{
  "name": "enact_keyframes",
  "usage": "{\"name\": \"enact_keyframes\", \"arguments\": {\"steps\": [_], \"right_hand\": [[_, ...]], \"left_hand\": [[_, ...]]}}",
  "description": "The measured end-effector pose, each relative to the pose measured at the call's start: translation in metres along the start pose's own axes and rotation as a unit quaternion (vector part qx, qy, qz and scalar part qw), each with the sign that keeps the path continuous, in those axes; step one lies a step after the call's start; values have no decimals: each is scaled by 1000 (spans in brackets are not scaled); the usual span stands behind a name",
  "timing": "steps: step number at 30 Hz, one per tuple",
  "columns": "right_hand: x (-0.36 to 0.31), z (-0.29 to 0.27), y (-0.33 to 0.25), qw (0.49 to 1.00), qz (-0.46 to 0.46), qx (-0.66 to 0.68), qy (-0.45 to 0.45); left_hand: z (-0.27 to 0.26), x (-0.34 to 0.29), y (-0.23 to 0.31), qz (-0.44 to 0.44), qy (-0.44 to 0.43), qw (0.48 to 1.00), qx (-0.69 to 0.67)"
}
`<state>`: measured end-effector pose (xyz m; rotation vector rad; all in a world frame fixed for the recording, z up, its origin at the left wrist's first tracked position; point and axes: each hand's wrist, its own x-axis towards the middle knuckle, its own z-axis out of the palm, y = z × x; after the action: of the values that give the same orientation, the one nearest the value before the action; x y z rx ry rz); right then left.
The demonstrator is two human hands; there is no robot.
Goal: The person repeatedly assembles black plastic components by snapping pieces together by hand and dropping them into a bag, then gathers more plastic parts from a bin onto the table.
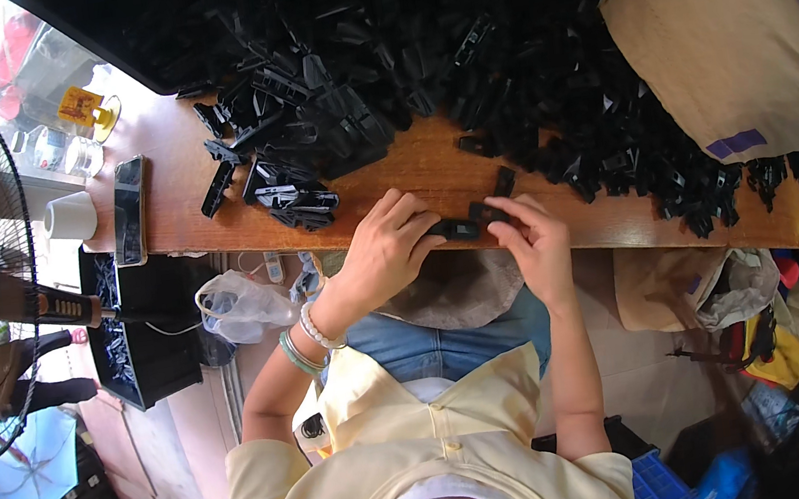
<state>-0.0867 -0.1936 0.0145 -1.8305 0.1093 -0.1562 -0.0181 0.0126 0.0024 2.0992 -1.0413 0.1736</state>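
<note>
Black part (pixel 458 230) is at the table's six-o'clock edge (pixel 186 202), grasped by the fingers of the left hand (pixel 390 241); at its two o'clock, the right hand (pixel 536 236) seemingly pinches another piece (pixel 485 212).

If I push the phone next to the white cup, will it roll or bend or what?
The phone would probably slide, not roll, because it's flat and oblong. It should feel stiff, judging by its straight edges. Its shiny dark face might be slippery to grip.
</note>
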Motion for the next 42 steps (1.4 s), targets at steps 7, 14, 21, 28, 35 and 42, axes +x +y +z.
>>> {"name": "enact_keyframes", "arguments": {"steps": [7,14,21,28,35,42], "right_hand": [[-8,-7,6,988,-99,-111,-37],[0,0,3,988,-105,-101,-48],[-6,-2,-2,978,-135,-127,-90],[4,4,6,945,-131,-274,118],[13,14,18,899,-202,-363,138],[5,11,28,962,-167,-157,147]], "left_hand": [[-2,0,-4,13,-4,999,-30],[6,1,-9,77,-2,996,-43],[-9,7,-1,72,-36,995,-57],[-14,32,-17,-34,-15,957,289],[-1,25,-8,-112,-10,951,289],[12,14,9,-39,-9,964,262]]}}
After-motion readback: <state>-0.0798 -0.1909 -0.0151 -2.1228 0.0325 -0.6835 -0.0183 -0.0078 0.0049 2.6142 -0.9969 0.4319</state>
